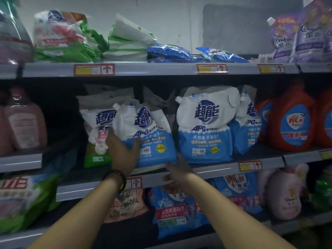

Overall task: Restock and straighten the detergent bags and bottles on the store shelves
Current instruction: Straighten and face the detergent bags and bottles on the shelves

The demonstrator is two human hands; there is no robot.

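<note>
Our left hand (122, 151) grips the tilted white-and-blue refill pouch (149, 133) on the middle shelf (215, 169). The thumb is spread across its front and the fingers are wrapped round its left flank. Our right hand (177, 174) sits at the pouch's lower right corner by the shelf lip. It is blurred, so we cannot tell whether it holds the corner or only touches it. The pouch leans left, its spout (116, 106) in front of a green-bottomed bag (98, 126), while 1 matching pouch (204, 126) stands upright just beside it on the right. We judge this pouch heavy with liquid, soft-walled and slick, so it will likely sag and slip if pinched high. Better to bear it from the base seam with 1 hand and steady the shoulder below the spout with the other.
</note>
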